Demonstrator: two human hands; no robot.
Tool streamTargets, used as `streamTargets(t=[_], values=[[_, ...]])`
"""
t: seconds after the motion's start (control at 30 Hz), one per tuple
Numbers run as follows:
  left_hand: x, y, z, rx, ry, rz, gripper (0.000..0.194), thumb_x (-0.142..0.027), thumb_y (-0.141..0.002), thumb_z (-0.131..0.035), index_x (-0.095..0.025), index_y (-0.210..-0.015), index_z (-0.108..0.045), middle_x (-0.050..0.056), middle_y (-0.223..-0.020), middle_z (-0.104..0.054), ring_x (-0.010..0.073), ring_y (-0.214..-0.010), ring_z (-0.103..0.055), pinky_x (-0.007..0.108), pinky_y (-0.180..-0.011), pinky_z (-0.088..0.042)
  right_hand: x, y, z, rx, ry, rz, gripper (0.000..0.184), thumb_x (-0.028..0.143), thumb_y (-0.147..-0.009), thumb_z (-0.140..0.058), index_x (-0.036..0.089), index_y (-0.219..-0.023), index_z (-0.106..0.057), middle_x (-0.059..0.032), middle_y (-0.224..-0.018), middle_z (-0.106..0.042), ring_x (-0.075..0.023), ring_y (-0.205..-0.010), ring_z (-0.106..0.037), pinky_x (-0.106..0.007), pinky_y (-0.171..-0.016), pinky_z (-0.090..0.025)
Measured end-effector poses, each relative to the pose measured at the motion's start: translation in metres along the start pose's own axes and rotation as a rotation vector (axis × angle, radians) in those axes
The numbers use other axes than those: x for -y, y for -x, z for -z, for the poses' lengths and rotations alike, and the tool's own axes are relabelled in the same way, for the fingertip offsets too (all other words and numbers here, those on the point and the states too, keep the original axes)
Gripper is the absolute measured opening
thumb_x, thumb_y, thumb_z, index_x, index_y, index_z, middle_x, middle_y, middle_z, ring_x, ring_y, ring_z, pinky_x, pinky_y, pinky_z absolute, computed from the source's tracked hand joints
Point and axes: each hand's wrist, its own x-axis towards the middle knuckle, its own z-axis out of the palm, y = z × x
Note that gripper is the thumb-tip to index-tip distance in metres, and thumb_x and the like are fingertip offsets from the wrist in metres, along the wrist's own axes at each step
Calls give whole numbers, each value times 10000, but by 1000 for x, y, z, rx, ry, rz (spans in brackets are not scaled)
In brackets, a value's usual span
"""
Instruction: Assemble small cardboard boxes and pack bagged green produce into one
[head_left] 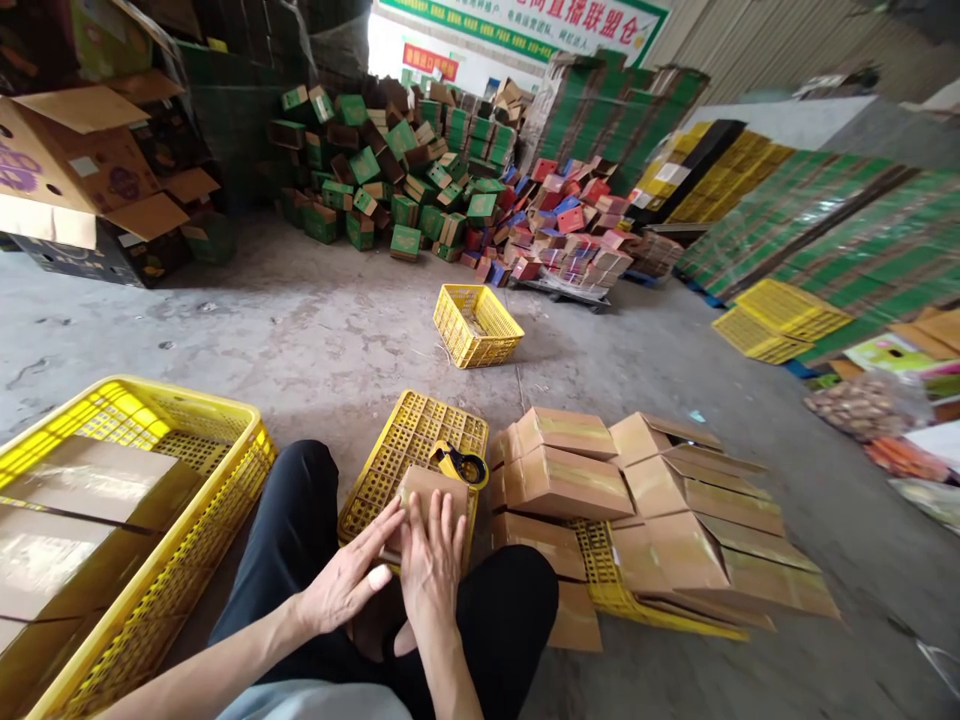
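Observation:
A small brown cardboard box (437, 483) sits on an upturned yellow plastic crate (382, 475) between my knees. Stretched fingers of my right hand (433, 550) lie flat on top of the box. Beside it my left hand (349, 580) is open too, its fingertips touching the box's left edge near the right hand. Behind the box, a yellow and black tape dispenser (459, 464) rests on the crate. My hands cover the near part of the box.
On my left stands a yellow crate (259, 440) holding cardboard boxes (90, 480). Stacked cardboard boxes (559, 475) lie at my right, some over yellow crates. A smaller yellow crate (480, 345) stands ahead, before piles of green boxes (405, 240) and red boxes (570, 220).

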Motion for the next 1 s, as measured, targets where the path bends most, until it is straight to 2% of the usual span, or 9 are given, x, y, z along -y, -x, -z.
streamTargets(t=[0.17, 0.27, 0.37, 0.53, 0.6, 0.67, 0.77, 0.87, 1.0], values=[[-4, -12, 4, 22, -18, 18, 743, -645, -1057, -254, -292, -1694, -108, 33, -1763, -69, 277, -1606, -147, 461, -1304, -203, 12, 1, 1, 53, -26, 59, 569, 371, -1065, -421, 287, -1624, -362, -95, -1664, -393, -346, -1544, -366, -580, -1228, -322], [-10, -17, -2, 34, -127, 25, 799, -689, -1030, -304, -296, -1694, -94, 39, -1760, -67, 276, -1597, -182, 434, -1289, -257, 2, 5, 8, 78, -45, 76, 567, 380, -1072, -396, 282, -1628, -350, -77, -1655, -411, -319, -1547, -366, -561, -1248, -297], [-12, -19, -9, 26, -272, 19, 863, -700, -1007, -389, -296, -1694, -57, 55, -1748, -145, 282, -1588, -213, 435, -1273, -303, -15, 10, 17, 100, -72, 49, 535, 415, -1086, -363, 314, -1611, -388, -61, -1647, -428, -324, -1543, -373, -609, -1254, -259], [-8, -18, -4, 19, -409, 8, 886, -672, -999, -466, -316, -1691, -43, 68, -1709, -273, 267, -1548, -326, 413, -1234, -379, -49, 18, 23, 23, -177, -228, 652, 610, -1049, -374, 244, -1582, -459, -111, -1644, -420, -412, -1559, -305, -693, -1212, -273], [-8, -18, -3, 25, -389, 23, 868, -665, -1004, -467, -324, -1690, -60, 66, -1702, -285, 254, -1528, -369, 390, -1228, -387, -62, 19, 20, -7, -332, -373, 738, 683, -1011, -396, 204, -1564, -489, -138, -1624, -450, -404, -1539, -353, -638, -1219, -317], [-10, -18, -4, 16, -335, 65, 838, -664, -1012, -451, -324, -1688, -92, 66, -1710, -249, 257, -1522, -378, 386, -1225, -392, -71, 20, 16, 16, -564, -522, 823, 744, -963, -435, 177, -1557, -498, -152, -1576, -518, -370, -1480, -467, -530, -1197, -411], [-14, -18, -10, -22, -194, 164, 753, -638, -1051, -359, -301, -1686, -131, 67, -1719, -192, 268, -1534, -337, 418, -1240, -368, -73, 19, 11, 57, -854, -669, 849, 761, -924, -489, 181, -1543, -518, -130, -1545, -561, -325, -1436, -534, -426, -1155, -480], [-17, -19, -12, -32, -79, 246, 681, -604, -1074, -312, -281, -1669, -238, 56, -1703, -249, 278, -1562, -236, 467, -1269, -301, -65, 20, 8, 38, -907, -664, 789, 719, -938, -518, 196, -1528, -538, -110, -1545, -560, -317, -1446, -522, -417, -1153, -484], [-13, -23, -7, -19, -54, 312, 650, -597, -1076, -322, -277, -1641, -332, 44, -1698, -287, 284, -1573, -199, 485, -1275, -287, -50, 22, 7, -28, -748, -501, 685, 634, -1014, -451, 195, -1534, -530, -121, -1520, -582, -323, -1408, -564, -442, -1129, -514]])
